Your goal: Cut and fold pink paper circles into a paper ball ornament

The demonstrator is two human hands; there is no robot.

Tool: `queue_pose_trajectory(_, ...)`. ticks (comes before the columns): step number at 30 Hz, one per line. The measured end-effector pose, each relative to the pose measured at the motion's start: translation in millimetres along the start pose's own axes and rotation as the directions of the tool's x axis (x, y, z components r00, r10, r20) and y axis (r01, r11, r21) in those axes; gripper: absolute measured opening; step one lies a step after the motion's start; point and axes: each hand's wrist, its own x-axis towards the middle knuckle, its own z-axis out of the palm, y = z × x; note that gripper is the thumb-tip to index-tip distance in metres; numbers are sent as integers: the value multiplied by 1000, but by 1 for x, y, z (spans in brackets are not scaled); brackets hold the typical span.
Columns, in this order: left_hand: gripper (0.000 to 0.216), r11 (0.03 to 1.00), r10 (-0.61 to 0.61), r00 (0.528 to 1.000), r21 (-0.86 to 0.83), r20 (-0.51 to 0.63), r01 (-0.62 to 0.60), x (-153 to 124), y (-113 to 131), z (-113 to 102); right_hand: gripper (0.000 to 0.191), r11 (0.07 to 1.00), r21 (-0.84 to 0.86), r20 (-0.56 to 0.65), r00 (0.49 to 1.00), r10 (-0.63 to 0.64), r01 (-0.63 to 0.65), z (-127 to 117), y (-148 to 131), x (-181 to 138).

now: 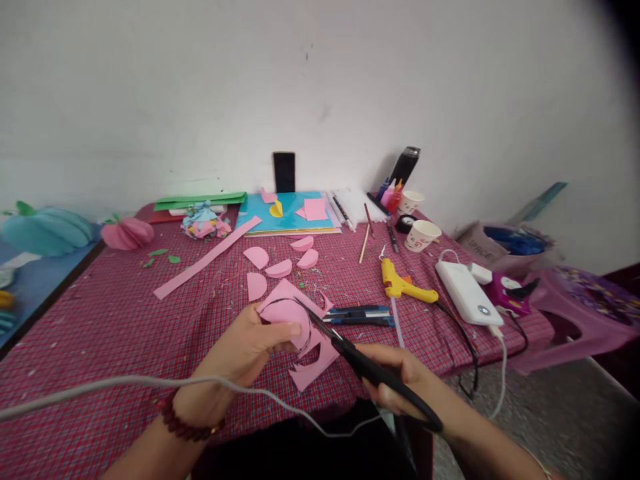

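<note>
step: cutting a circle | left hand (245, 353) grip pinches pink paper sheet (300, 333) above tabletop (100, 320) | right hand (395, 383) grip clenched on scissors (350, 350), blades in paper | next, likely: turn sheet along curve

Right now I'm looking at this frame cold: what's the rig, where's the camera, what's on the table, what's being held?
No machine here: a person works with two bare hands, filmed by one camera worn on the head, looking forward and down. The left hand holds a pink paper sheet with curved cut-outs. The right hand holds black scissors, blades on the sheet. On the red checked tablecloth lie pink half-circles, a long pink strip, a yellow glue gun, a white power bank, two paper cups and coloured paper sheets by the wall.
</note>
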Motion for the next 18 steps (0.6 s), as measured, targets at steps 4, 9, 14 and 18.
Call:
queue_pose_trajectory(4,14,999,9,1000,31,28,-10,0,3,-1,59,1000,5,-12,1000,13,-13,0,-1,-3)
queue_pose_trajectory(9,14,998,-3,999,60,37,1,-1,9,2,51,999,-43,-28,1000,6,-8,-1,-4,-5)
queue_pose_trajectory(14,12,993,-35,996,114,80,25,0,7,-1,62,997,-4,36,997,72,-72,-10,-3,-6)
queue_pose_trajectory(18,9,993,-42,994,116,98,30,-1,4,-5,74,995,39,142,986,83,-89,-17,-8,-9)
